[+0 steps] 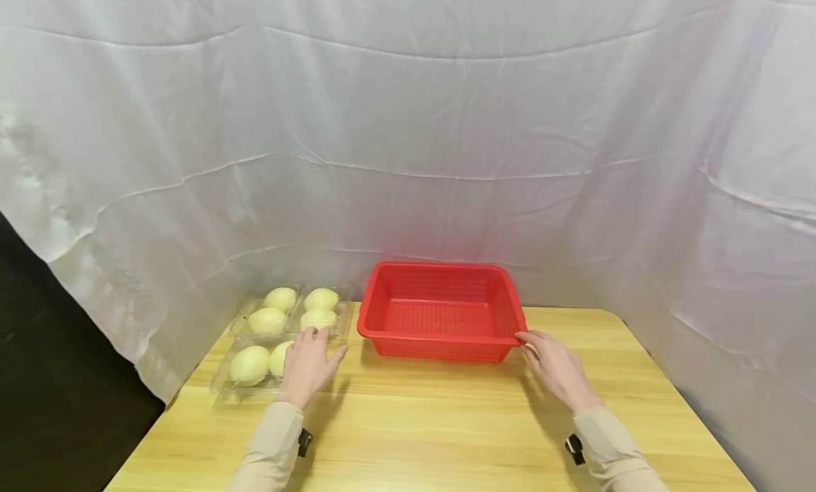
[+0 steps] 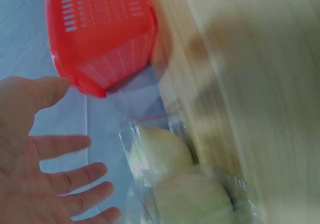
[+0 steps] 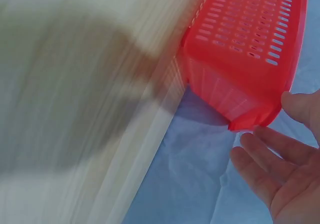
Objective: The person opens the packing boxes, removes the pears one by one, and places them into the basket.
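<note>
A red plastic basket [image 1: 440, 346] with slotted walls sits on the table. My right hand [image 1: 557, 368] is at its front right corner. In the right wrist view the thumb [image 3: 297, 108] touches the rim, and the fingertips lie close under that corner, seeming to pinch it. My left hand [image 1: 307, 364] is apart from the basket, with spread fingers, over pale yellow fruits [image 1: 250, 366] in clear plastic packs [image 1: 223, 387]. In the left wrist view the left fingers [image 2: 80, 178] hold nothing, and wrapped fruits [image 2: 162, 151] lie beyond them. The left hand partly hides the fruits in the head view.
The wooden table [image 1: 421, 421] extends in front of the basket. A pale grey cloth [image 1: 446, 124] hangs behind the table and along both sides. Something black [image 1: 51, 379] shows past the cloth at the left.
</note>
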Demonstrator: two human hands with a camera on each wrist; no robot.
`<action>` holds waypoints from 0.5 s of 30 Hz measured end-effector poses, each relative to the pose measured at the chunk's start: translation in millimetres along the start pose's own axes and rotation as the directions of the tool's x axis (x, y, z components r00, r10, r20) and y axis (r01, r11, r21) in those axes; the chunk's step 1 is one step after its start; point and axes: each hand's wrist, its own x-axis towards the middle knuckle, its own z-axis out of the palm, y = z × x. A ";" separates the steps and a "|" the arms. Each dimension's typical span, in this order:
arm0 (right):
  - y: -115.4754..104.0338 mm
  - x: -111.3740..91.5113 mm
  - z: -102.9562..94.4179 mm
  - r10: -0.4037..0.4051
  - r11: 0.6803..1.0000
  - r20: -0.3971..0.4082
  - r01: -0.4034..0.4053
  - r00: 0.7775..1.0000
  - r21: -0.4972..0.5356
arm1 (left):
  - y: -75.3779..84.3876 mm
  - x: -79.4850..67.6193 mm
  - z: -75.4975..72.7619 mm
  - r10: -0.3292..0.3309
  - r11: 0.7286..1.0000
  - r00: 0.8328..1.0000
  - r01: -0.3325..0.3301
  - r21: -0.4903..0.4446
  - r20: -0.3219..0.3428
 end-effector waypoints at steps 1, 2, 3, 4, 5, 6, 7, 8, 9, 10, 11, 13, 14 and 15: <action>-0.7 1.9 0.2 0.005 1.000 0.002 -0.005 1.000 -0.004 | -2.6 0.2 -0.3 -0.005 1.000 1.000 0.005 0.003 0.001; -1.2 3.5 0.4 0.010 1.000 0.006 -0.010 1.000 -0.005 | -5.6 0.0 -0.4 -0.007 1.000 1.000 0.007 0.011 -0.001; -1.7 4.8 0.6 0.015 1.000 0.010 -0.015 1.000 -0.007 | -8.6 -0.4 -0.7 -0.009 1.000 1.000 0.009 0.015 -0.002; -2.2 5.7 0.8 0.020 1.000 0.013 -0.019 1.000 -0.009 | -11.6 -0.9 -1.4 -0.013 1.000 1.000 0.013 0.019 0.001; -2.9 6.4 0.6 0.026 1.000 0.016 -0.026 1.000 -0.013 | -15.0 -1.3 -1.7 -0.018 1.000 1.000 0.018 0.021 0.004; -3.5 7.0 0.4 0.030 0.999 0.017 -0.030 0.999 -0.016 | -18.4 -2.2 -2.3 -0.025 1.000 1.000 0.025 0.017 0.011; -4.2 7.5 0.0 0.034 0.999 0.023 -0.034 0.999 -0.016 | -21.8 -3.2 -2.9 -0.032 0.999 0.999 0.032 0.012 0.013; -4.9 7.6 -0.5 0.038 0.999 0.027 -0.038 0.999 -0.015 | -25.2 -4.6 -3.4 -0.038 0.999 0.999 0.038 0.008 0.018; -5.7 7.4 -1.1 0.044 0.999 0.032 -0.044 0.999 -0.015 | -28.1 -5.9 -4.4 -0.047 0.999 0.998 0.047 0.000 0.029; -6.7 7.8 -1.8 0.048 0.999 0.038 -0.048 0.998 -0.014 | -31.1 -7.5 -5.7 -0.055 0.998 0.998 0.055 -0.007 0.039; -7.9 8.0 -2.6 0.052 0.999 0.044 -0.052 0.998 -0.010 | -34.0 -8.8 -6.6 -0.058 0.998 0.997 0.059 -0.013 0.045; -10.1 7.6 -3.4 0.064 0.998 0.058 -0.064 0.996 -0.002 | -39.6 -11.0 -8.9 -0.057 0.998 0.997 0.058 -0.016 0.056; -11.0 6.9 -3.4 0.067 0.998 0.060 -0.067 0.996 0.000 | -42.4 -11.8 -10.1 -0.054 0.998 0.997 0.055 -0.016 0.064; -11.9 6.6 -3.4 0.071 0.997 0.060 -0.071 0.996 0.001 | -45.2 -12.2 -11.3 -0.052 0.998 0.996 0.053 -0.017 0.067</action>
